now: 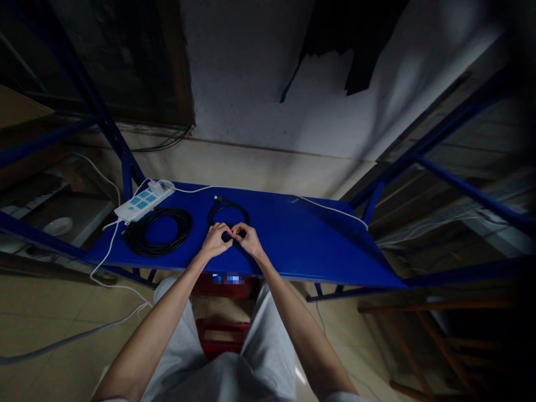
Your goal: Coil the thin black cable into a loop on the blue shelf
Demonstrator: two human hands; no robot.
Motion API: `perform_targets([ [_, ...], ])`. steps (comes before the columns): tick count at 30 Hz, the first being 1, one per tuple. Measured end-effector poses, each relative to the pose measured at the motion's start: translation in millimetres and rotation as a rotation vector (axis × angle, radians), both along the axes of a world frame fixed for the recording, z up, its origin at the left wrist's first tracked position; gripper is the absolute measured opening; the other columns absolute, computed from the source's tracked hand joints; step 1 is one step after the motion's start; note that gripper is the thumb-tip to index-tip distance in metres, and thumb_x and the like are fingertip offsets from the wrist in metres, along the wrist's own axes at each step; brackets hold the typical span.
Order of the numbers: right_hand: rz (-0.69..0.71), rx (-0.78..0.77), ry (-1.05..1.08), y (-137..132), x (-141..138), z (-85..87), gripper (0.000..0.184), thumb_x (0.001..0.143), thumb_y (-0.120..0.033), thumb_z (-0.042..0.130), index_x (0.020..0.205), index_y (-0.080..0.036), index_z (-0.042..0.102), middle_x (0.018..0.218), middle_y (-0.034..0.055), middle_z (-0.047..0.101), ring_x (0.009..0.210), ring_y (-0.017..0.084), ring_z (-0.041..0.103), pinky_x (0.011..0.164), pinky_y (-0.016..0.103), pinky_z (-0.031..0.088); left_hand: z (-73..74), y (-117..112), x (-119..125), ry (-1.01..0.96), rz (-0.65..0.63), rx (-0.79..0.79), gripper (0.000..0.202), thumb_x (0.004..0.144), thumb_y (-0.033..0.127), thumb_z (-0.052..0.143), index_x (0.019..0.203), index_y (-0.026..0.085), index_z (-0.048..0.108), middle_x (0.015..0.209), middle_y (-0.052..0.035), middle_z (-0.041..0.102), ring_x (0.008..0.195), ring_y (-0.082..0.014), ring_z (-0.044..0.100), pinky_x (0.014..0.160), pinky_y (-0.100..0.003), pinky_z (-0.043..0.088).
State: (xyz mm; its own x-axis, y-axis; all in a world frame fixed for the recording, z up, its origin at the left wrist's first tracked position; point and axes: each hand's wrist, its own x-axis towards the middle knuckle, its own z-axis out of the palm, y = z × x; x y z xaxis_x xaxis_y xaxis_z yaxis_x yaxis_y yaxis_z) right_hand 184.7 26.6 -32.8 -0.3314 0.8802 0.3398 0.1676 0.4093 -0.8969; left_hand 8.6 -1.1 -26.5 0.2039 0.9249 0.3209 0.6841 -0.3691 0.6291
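Note:
A thin black cable (228, 204) lies in a loose loop on the blue shelf, with a connector (216, 198) at its far left end. At the near side of this loop, my left hand (216, 241) is closed in a pinch on the cable. My right hand (248, 240) pinches there too, its fingertips meeting those of the left. The bit of cable between the fingertips is mostly hidden. To the left of my hands rests a thicker coil of black cable (184, 231).
A white power strip (142, 201) with blue sockets stands behind the coil. White cords run along the shelf's back and down its left side. Blue metal posts (128, 176) frame the blue shelf (301, 240). Below its front edge is a red stool (221, 335) between my legs.

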Motion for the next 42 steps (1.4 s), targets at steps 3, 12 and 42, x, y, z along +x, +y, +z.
perform_targets([
  [3,0.008,-0.032,0.023,0,-1,0.0,0.015,0.080,-0.032,0.071,0.088,-0.020,0.068,0.084,0.0037,0.069,0.077,0.019,0.062,0.076,0.032,0.049,-1.4,1,0,-0.012,0.005,-0.008,0.010,0.078,0.021,0.074,0.084,0.023,0.067,0.096,-0.0024,0.069,0.102,-0.0249,0.059,0.091,-0.040,0.042],
  [12,-0.020,-0.081,0.090,0,-5,-2.1,0.015,0.076,-0.030,0.071,0.086,-0.019,0.068,0.080,0.0029,0.068,0.075,0.019,0.063,0.075,0.032,0.049,-6.5,5,-5,-0.250,-0.037,0.021,0.008,0.080,0.015,0.074,0.078,0.021,0.069,0.087,-0.0026,0.071,0.088,-0.0201,0.065,0.087,-0.036,0.048],
  [42,-0.109,0.281,-0.243,-26,-10,7.6,0.021,0.081,-0.003,0.054,0.081,-0.020,0.066,0.084,0.0042,0.067,0.083,0.021,0.056,0.079,0.033,0.043,-10.1,7,-6,-0.189,-0.025,0.093,0.017,0.080,0.006,0.063,0.073,0.019,0.072,0.090,-0.0045,0.073,0.088,-0.0198,0.067,0.090,-0.037,0.052],
])
